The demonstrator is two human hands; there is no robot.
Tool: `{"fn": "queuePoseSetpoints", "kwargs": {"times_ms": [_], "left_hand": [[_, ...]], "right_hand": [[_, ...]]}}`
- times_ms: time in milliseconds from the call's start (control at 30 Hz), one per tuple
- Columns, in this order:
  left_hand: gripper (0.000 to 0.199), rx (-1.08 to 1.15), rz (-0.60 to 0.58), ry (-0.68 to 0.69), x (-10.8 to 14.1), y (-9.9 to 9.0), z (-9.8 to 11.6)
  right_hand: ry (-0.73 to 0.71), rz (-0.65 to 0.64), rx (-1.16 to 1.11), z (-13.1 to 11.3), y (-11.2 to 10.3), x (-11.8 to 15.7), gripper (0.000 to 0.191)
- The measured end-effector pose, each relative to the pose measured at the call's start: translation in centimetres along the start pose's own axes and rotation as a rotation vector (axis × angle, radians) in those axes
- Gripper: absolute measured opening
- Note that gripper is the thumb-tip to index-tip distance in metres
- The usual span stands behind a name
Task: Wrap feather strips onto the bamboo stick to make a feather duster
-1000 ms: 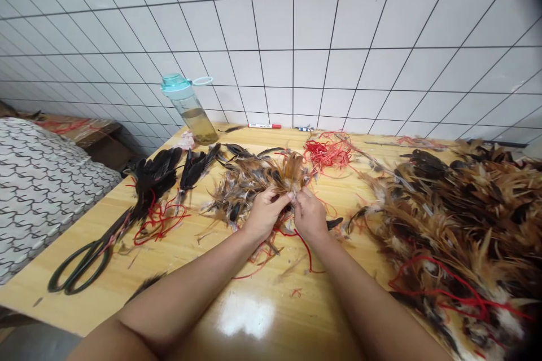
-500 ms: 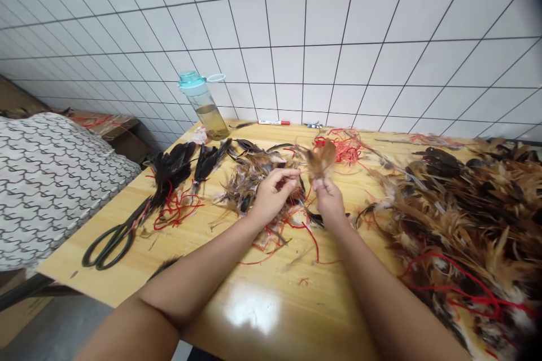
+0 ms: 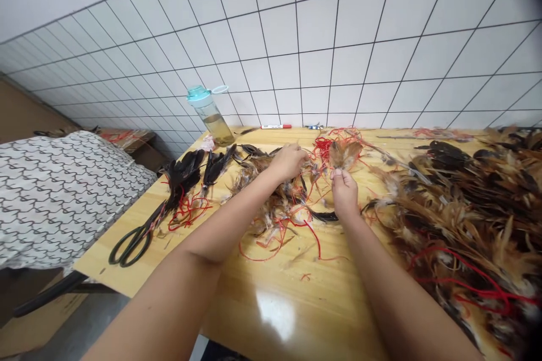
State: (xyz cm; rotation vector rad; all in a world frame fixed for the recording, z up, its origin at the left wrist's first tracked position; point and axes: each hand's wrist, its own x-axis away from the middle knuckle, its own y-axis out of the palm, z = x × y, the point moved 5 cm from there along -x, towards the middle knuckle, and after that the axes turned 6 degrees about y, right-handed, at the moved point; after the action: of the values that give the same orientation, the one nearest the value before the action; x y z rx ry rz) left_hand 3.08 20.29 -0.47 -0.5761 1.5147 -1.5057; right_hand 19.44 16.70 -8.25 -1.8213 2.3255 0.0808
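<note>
My right hand (image 3: pixel 345 190) is closed, thumb and fingers pinched on the base of a small bunch of brown feathers (image 3: pixel 345 153) that fans upward. To its left, my left hand (image 3: pixel 288 162) reaches over a loose heap of brown feathers (image 3: pixel 271 203). Its fingers point right and downward near the far side of that heap; the fingertips are smeared, so whether they grip anything does not show. Just behind the held bunch lies a tangle of red string (image 3: pixel 323 148). A loose length of red string (image 3: pixel 312 236) curls in front of the heap.
Black-handled scissors (image 3: pixel 131 245) lie at the left, beside black feather bunches (image 3: pixel 184 172) with red string. A bottle (image 3: pixel 218 127) stands at the back left. Two markers, one a red marker (image 3: pixel 276 126), lie along the tiled wall. A big feather pile (image 3: pixel 470 208) covers the right side.
My left hand has moved away from me and slightly right, over the heap. My right hand has shifted right with the feather bunch. The view has turned and tilted slightly.
</note>
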Motion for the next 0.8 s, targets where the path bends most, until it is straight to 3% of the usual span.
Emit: {"fn": "queuePoseSetpoints", "kwargs": {"times_ms": [133, 233, 400, 500, 600, 800], "left_hand": [[0.026, -0.068, -0.113, 0.0, -1.6, 2.5, -0.5], [0.019, -0.06, -0.128, -0.015, -2.1, 3.1, -1.0], [0.014, -0.028, -0.074, -0.038, -1.2, 0.7, -1.1], [0.015, 0.025, -0.017, -0.095, 0.7, -1.9, -0.9], [0.013, 0.212, 0.044, -0.134, 3.0, -3.7, -0.3], [0.016, 0.417, 0.08, -0.065, 5.8, -3.5, 1.9]], "right_hand": [[0.041, 0.06, -0.015, -0.4, -0.4, 0.1, 0.036], [0.055, 0.062, -0.009, -0.6, -0.4, 0.2, 0.034], [0.044, 0.056, -0.002, -0.3, -0.2, 0.1, 0.033], [0.013, 0.037, 0.003, -0.4, 0.0, 0.1, 0.032], [0.004, 0.03, 0.022, -0.7, 0.2, 0.5, 0.029], [-0.09, -0.044, 0.107, -1.5, 1.0, 1.4, 0.028]]}}
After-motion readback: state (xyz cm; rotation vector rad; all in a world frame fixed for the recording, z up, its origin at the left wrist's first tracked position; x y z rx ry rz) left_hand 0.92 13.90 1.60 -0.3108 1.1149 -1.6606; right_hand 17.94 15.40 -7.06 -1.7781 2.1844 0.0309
